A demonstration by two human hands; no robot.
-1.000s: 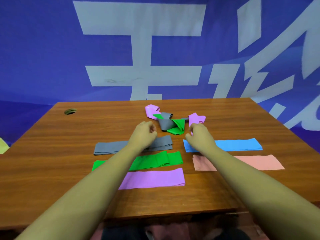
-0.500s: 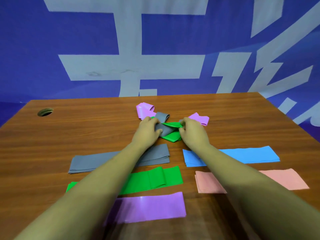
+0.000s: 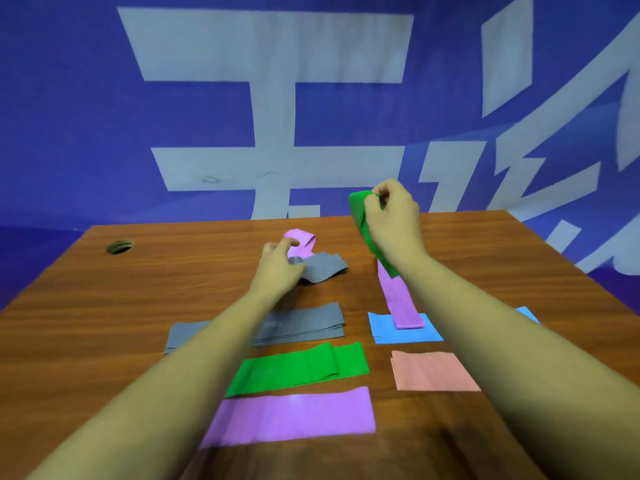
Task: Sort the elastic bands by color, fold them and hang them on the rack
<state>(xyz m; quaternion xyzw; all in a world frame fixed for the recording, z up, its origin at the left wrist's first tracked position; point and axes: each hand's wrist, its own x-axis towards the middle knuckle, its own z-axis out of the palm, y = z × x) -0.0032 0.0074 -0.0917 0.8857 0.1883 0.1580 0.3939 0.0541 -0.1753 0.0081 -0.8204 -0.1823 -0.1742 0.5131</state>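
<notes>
The light was bright and even. A small shiny spot sat on the purple band point(image 3: 294, 415) at 6 o'clock. The table point(image 3: 104, 323) looked bent at 3 and 9 o'clock. Everything looked a bit soft.

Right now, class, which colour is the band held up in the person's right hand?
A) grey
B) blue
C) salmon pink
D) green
D: the right hand pinches a green band, holding it up above the table.
</notes>
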